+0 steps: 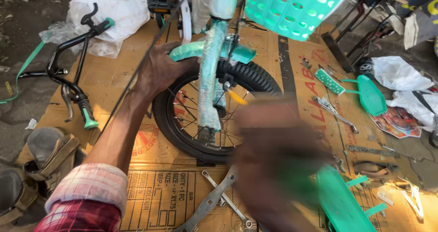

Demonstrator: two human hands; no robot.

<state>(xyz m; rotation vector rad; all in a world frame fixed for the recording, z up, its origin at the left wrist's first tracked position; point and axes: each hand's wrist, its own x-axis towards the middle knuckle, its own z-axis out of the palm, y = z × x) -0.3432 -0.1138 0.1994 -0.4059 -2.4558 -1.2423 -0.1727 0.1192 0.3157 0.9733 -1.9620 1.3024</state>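
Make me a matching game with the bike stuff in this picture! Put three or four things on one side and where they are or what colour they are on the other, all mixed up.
Things:
1. Basket
2. Handlebar
3. Crossed spanners
4. Left hand

Places or colours:
A. Lying on the cardboard, below the wheel
B. Gripping the green mudguard over the tyre
C. Green with holes, at the top
D. Black with green grips, lying at the left

Pairs: 1-C, 2-D, 3-A, 4-B
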